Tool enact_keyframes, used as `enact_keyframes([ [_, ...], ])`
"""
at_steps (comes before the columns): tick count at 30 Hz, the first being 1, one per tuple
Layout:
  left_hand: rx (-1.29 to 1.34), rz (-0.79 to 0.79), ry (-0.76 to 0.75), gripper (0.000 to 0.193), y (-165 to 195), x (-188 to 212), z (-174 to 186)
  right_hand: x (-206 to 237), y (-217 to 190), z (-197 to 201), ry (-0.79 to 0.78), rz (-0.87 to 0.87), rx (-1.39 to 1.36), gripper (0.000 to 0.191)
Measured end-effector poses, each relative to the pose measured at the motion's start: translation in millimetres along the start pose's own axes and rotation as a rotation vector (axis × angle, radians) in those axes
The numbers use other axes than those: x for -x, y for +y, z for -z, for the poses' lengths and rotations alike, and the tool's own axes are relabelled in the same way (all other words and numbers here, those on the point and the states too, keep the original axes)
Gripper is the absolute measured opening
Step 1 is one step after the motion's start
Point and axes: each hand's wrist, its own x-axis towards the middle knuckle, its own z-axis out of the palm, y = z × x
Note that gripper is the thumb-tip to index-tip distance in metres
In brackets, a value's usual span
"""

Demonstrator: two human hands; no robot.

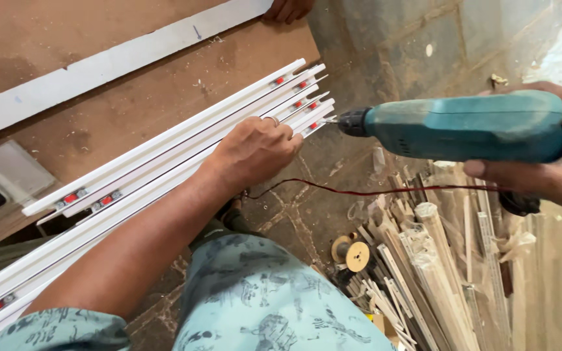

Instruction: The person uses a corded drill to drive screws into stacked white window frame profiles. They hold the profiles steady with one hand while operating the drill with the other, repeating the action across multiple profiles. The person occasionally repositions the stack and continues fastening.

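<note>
L hand [255, 148] presses flat w/ curled fingers on the bundle of white plastic channels [164, 162], near their end at the brown board's [131, 97] right edge. R hand [554, 162] grips a teal power drill [469, 127], bit tip touching the channel ends. Red wire [359, 192] runs below the drill. Wood strips [437, 260] lie piled on the floor lower right. Another person's hand [287, 9] rests at the board's top edge, by a white strip [99, 68].

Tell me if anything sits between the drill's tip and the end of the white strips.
Nothing visible does. The teal drill, held in the right hand, has its tip right at the end of the white strips. The left hand presses on the strips just behind that end, beside the tip, not in front of it.
</note>
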Motion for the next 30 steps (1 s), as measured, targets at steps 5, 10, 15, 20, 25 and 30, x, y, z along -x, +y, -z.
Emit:
enact_keyframes([
  [5, 0.034, 0.021, -0.015, 0.003, -0.7, -0.8, 1.5, -23.9, -37.1, 8.6, -0.071, 0.014, 0.095, 0.078],
  [10, 0.054, 0.024, -0.030, 0.004, -3.5, -3.5, -0.7, -39.9, -49.9, 15.2, -0.177, -0.101, 0.235, 0.083],
  [15, 0.048, 0.021, -0.046, 0.003, -3.3, -4.0, -4.6, -47.9, -55.3, 17.5, -0.203, -0.039, 0.320, 0.084],
  [20, 0.032, 0.024, -0.061, 0.004, -3.1, -4.5, -6.0, -52.4, -60.1, 17.5, -0.236, -0.110, 0.359, 0.085],
  [25, 0.048, 0.034, -0.088, 0.005, -2.9, -5.1, -5.7, -53.5, -60.9, 14.7, -0.236, -0.104, 0.324, 0.085],
  [30, 0.042, 0.030, -0.113, 0.006, -2.4, -7.1, -6.5, -54.7, -60.7, 17.6, -0.272, -0.149, 0.342, 0.085],
])
